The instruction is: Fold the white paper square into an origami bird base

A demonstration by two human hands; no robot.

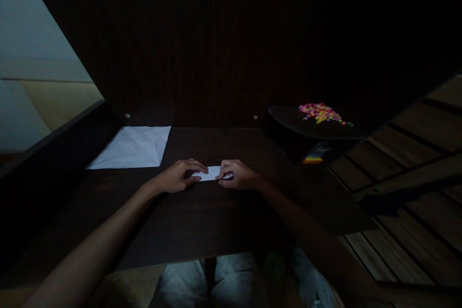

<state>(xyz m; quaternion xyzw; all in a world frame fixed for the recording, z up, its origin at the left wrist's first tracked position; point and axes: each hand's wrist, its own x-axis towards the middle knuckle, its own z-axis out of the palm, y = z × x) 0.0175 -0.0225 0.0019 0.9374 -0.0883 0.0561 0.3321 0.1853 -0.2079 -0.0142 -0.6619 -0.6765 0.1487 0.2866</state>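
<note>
I'm using two hands, one left (178, 176), one right (238, 175), on one small white paper strip (212, 173). Also counting: one larger white paper (133, 147), two pale round fittings (127, 116), one curved shelf (306, 130), one rainbow-striped item (313, 160), one pile of colourful bits (321, 112), too tiny for tallying.

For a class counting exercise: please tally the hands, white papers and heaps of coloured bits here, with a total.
Hands: 2 (left hand, right hand)
White papers: 2 (small paper between the hands, larger creased paper)
Heaps of coloured bits: 1 (the heap; single bits too small to count)
Total: 5
</note>
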